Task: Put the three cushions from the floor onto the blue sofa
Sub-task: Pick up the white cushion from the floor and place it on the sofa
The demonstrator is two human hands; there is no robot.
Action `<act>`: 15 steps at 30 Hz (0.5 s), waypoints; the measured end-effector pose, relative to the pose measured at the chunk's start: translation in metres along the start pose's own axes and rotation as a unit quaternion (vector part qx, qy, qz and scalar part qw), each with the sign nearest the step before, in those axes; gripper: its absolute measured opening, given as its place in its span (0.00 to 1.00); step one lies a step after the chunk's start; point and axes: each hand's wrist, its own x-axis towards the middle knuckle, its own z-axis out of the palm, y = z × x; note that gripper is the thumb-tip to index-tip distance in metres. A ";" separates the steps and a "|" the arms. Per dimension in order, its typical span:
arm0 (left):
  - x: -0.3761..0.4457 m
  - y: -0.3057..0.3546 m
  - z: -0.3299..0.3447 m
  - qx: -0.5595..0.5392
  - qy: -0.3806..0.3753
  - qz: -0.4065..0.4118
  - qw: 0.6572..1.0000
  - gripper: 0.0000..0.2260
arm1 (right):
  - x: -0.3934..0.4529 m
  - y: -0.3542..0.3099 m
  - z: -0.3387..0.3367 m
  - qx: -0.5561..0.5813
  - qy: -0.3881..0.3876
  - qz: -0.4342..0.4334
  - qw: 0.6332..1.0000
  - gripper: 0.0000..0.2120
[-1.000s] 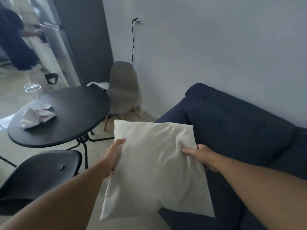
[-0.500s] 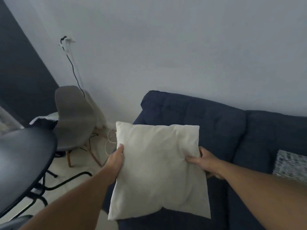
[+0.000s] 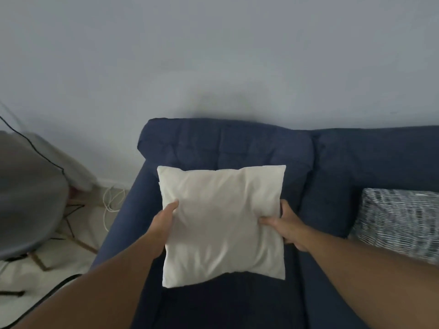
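Observation:
I hold a plain cream cushion upright in front of me, over the left seat of the blue sofa. My left hand grips its left edge and my right hand grips its right edge. The cushion's top corners reach the lower part of the sofa's backrest. A second cushion with a black-and-white pattern lies on the sofa at the right, leaning toward the backrest. No other cushion is in view.
A grey chair with wooden legs stands on the pale floor left of the sofa arm. White and black cables lie by the wall there. A plain grey wall rises behind the sofa.
My view has swung right, from the black table and chairs to facing the sofa. The cream cushion, still in both hands, now hangs over the sofa's left seat. The patterned cushion has come into view.

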 end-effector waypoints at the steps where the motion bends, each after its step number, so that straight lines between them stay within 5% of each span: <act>1: 0.006 0.001 0.005 0.005 -0.007 -0.001 1.000 0.25 | 0.006 0.006 0.000 0.006 0.009 0.005 1.000 0.36; 4: 0.020 0.005 0.021 0.013 -0.030 0.001 0.999 0.17 | 0.020 0.024 0.004 0.030 0.041 0.011 0.999 0.35; 15: 0.106 -0.012 0.072 0.000 -0.093 0.028 0.995 0.17 | 0.071 0.073 0.008 0.088 0.146 0.041 0.984 0.35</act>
